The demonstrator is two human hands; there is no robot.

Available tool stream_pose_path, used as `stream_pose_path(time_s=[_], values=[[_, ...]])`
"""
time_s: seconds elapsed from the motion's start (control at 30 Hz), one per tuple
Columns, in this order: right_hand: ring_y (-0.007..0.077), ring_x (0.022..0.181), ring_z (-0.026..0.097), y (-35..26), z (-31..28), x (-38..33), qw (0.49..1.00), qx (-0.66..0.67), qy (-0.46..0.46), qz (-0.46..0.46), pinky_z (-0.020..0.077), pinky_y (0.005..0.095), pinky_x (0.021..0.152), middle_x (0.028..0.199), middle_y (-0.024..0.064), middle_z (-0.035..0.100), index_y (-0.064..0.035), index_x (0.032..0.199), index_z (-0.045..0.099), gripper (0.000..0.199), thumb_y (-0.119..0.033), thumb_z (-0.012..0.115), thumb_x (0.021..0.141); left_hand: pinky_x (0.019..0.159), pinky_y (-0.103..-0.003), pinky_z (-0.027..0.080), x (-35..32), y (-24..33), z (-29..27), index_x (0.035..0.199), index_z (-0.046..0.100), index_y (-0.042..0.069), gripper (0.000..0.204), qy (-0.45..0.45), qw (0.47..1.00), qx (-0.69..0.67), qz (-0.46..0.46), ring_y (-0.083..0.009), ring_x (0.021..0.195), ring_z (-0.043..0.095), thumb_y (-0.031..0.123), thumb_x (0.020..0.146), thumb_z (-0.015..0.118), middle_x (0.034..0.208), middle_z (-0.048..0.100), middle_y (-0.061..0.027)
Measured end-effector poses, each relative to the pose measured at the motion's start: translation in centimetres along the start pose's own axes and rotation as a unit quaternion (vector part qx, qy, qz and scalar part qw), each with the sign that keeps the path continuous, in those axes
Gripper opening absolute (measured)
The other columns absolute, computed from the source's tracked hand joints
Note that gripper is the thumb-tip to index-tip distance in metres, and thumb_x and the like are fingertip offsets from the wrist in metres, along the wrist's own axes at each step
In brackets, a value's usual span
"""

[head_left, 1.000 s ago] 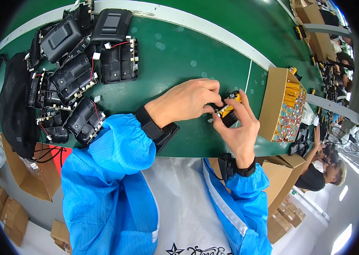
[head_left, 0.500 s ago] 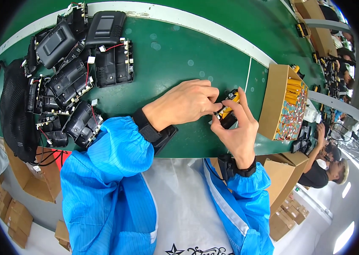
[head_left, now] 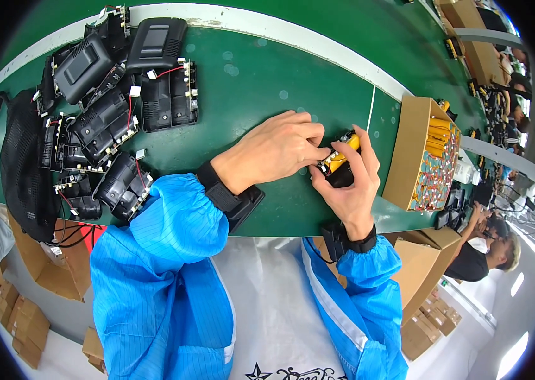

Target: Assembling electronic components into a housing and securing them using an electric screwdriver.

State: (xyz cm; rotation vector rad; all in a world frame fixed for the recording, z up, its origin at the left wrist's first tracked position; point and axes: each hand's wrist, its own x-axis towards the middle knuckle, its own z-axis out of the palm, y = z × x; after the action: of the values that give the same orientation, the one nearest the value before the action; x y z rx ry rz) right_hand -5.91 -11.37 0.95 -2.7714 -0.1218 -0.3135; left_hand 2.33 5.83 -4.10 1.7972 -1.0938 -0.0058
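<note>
A small black plastic housing [head_left: 342, 178] with a yellow battery-like pack [head_left: 348, 148] in it is between my hands, over the green table. My right hand [head_left: 353, 195] is closed round it, thumb at the near left edge and fingers over the far right side. The fingers of my left hand [head_left: 272, 151] are bent together at the housing's left edge, where small light-coloured parts show. Whether those fingertips pinch a small part there is hidden. Several black housings [head_left: 100, 120] with circuit boards and red wires lie piled at the left.
To the right stands a cardboard box [head_left: 400, 155] packed with yellow packs and their wires. A black mesh bag [head_left: 25, 161] lies at the table's left end. Open cartons [head_left: 416, 263] stand below the near edge. Another person [head_left: 479, 259] works farther right.
My right hand and the housing have turned slightly, and more of the yellow pack shows. My right wrist has shifted a little left. My left hand has hardly moved.
</note>
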Motion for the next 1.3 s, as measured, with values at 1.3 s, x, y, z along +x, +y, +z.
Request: stream_pose_path(time_s=[1.3], values=[[0.039,0.122,0.049,0.4,0.5,-1.0,0.995,0.082,0.028,0.038,0.036,0.0467,0.103,0.145,0.0217,0.043,-0.0103,0.121,0.06,0.065,-0.011,0.082,0.06,0.082,-0.037,0.046,0.8,0.7,-0.6,0.099,0.071,0.007,0.026,-0.025,0.993,-0.07,-0.089,-0.025,0.088,0.058,0.002,0.074,0.073,0.09,0.059,-0.005]])
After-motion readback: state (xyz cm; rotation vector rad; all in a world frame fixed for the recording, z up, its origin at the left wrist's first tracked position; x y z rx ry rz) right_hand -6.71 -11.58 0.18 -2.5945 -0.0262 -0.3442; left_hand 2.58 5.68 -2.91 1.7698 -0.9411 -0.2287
